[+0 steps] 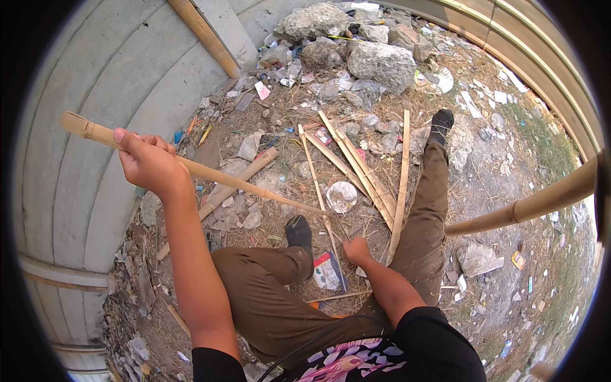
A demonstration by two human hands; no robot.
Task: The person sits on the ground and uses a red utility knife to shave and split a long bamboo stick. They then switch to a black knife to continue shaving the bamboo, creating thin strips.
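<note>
My left hand (149, 158) is raised at the left, its fingers wrapped round a bamboo pole (226, 178). The pole slants down to the right, and its far end comes near the ground between my feet. Close to that lower end, my right hand (358, 251) is closed on a thin, dark, blade-like tool (344, 230). Most of this tool's handle is hidden in the fist. A narrow bamboo strip (312, 167) lies just left of the right hand. Several split bamboo slats (364, 167) are on the ground ahead, one long slat (401, 184) beside my right leg.
A whitish round piece (342, 197) and a coloured packet (326, 272) lie between my legs. Another bamboo piece (238, 183) rests by my left foot. Large rocks (382, 65) and litter are ahead. A concrete wall (95, 127) stands left; a bamboo pole (525, 202) juts in at right.
</note>
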